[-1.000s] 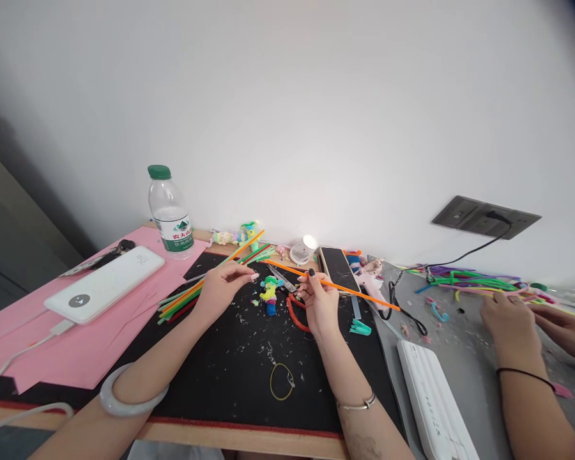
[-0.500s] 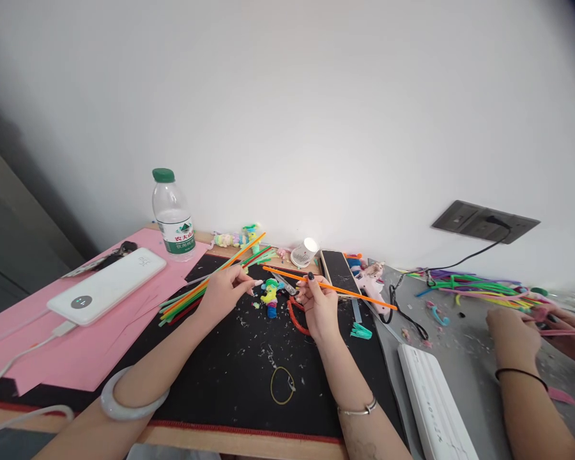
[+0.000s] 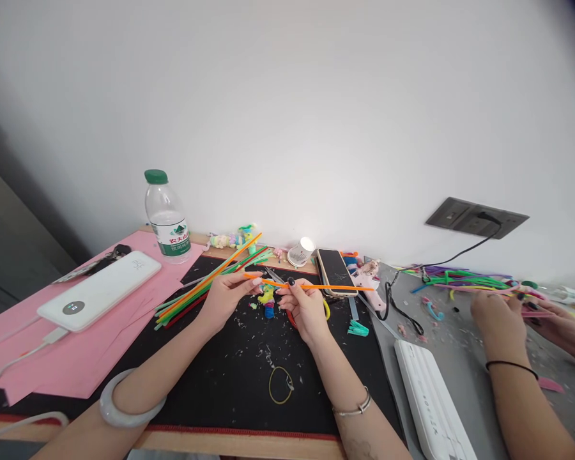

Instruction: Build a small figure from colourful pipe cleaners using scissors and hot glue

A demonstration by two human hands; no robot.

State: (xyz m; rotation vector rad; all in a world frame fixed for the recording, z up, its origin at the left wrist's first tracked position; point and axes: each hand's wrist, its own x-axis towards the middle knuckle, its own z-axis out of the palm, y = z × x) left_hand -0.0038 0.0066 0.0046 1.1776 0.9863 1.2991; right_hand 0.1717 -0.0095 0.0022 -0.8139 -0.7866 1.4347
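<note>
An orange pipe cleaner [image 3: 326, 287] runs level above the black mat [image 3: 230, 377]. My left hand [image 3: 225, 297] pinches its left end. My right hand [image 3: 304, 306] grips it a little further right; the long free end reaches over the phone [image 3: 334, 271]. Just under my hands a small multicoloured pipe-cleaner figure [image 3: 268, 299] lies on the mat, with scissors [image 3: 274, 276] and a red loop beside it. A bundle of coloured pipe cleaners [image 3: 206, 284] fans out left of my left hand.
A water bottle [image 3: 165, 217], a white power bank [image 3: 98, 291] on pink paper [image 3: 71, 358], a pink glue gun [image 3: 368, 281], a white keyboard [image 3: 434, 402] and a yellow loop [image 3: 280, 384] lie about. Another person's hands [image 3: 501, 316] work among pipe cleaners at the right.
My left hand left the bundle and took the orange pipe cleaner's left end. My right hand slid left and swung the pipe cleaner from slanted to level. The other person's hands shifted.
</note>
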